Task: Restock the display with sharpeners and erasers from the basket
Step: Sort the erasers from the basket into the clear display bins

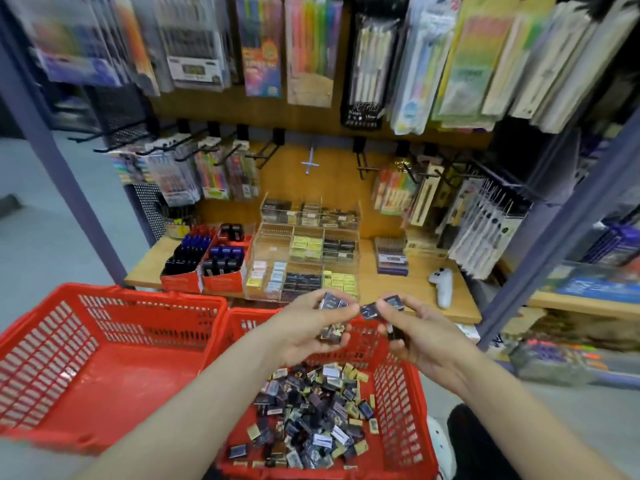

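Both hands meet above the far rim of the right red basket, each gripping small wrapped erasers. Curled fingers of the left hand hold a dark eraser packet at the fingertips and a brown-patterned one lower in the palm. Just beside it, the right hand pinches a dark eraser between thumb and fingers, with another small dark piece between the two hands; whose fingers carry that piece cannot be told through the blur.

Left of the hands sits a second red basket, touching the first. Beyond the hands a wooden shelf carries a clear acrylic display, its compartments filled with yellow, white and dark erasers. Left of the display stand red cardboard boxes of blue and black items. Right of the hands, on the shelf, lies a white plush-looking toy. Directly under the hands, the basket floor holds a loose heap of mixed erasers. Hanging pen packs fill the wall above.
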